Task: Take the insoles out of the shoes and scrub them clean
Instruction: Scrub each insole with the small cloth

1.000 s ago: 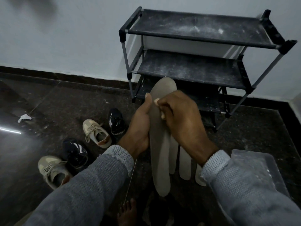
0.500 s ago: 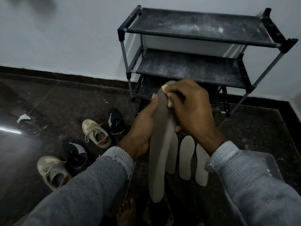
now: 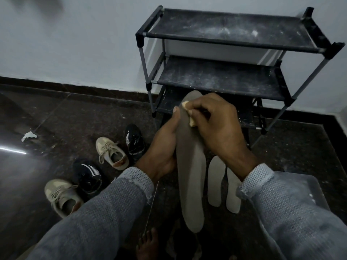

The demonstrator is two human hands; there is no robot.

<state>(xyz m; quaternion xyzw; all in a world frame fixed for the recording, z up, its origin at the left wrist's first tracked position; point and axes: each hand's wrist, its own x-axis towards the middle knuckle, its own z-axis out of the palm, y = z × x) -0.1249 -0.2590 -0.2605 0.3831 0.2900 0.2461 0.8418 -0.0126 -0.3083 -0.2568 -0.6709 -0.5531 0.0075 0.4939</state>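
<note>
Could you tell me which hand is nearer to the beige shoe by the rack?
Left. The left hand holds the insole just right of that shoe; the right hand scrubs farther right.

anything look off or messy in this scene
A few things do. The rack shelves are streaked with whitish dust. A crumpled white scrap lies on the floor at left. The four shoes are scattered at odd angles, not paired. The left sleeve cuff is frayed.

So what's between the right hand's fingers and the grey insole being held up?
A small yellowish sponge-like pad, pinched in the right hand and pressed on the held grey insole, per the head view.
</note>
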